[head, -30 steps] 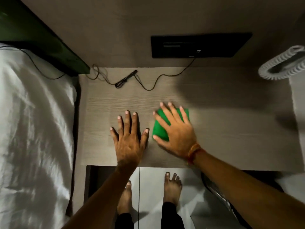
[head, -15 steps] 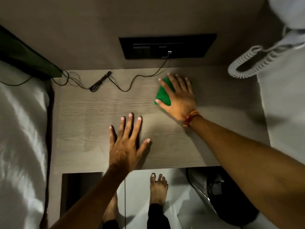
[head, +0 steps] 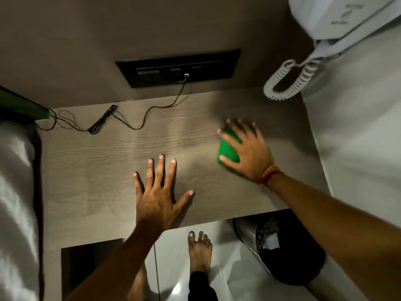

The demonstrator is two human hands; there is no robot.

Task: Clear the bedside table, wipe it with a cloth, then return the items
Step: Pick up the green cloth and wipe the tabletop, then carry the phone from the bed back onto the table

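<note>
The grey wood-grain bedside table (head: 93, 170) fills the middle of the view. My right hand (head: 249, 151) presses flat on a folded green cloth (head: 227, 151) at the table's right side; the fingers cover most of the cloth. My left hand (head: 159, 196) lies flat with spread fingers near the table's front edge, holding nothing. A thin black cable (head: 104, 122) lies coiled at the back left of the tabletop and runs up to a wall socket.
A black switch panel (head: 178, 68) sits on the back wall. A white wall phone (head: 338, 22) with a coiled cord (head: 284, 83) hangs at the upper right. White bedding (head: 15, 192) lies to the left. A perforated metal bin (head: 271, 242) stands on the floor below, beside my bare feet.
My right hand has slid the green cloth from the middle of the table to the back, then toward the right side. The left hand stays planted near the front edge.
</note>
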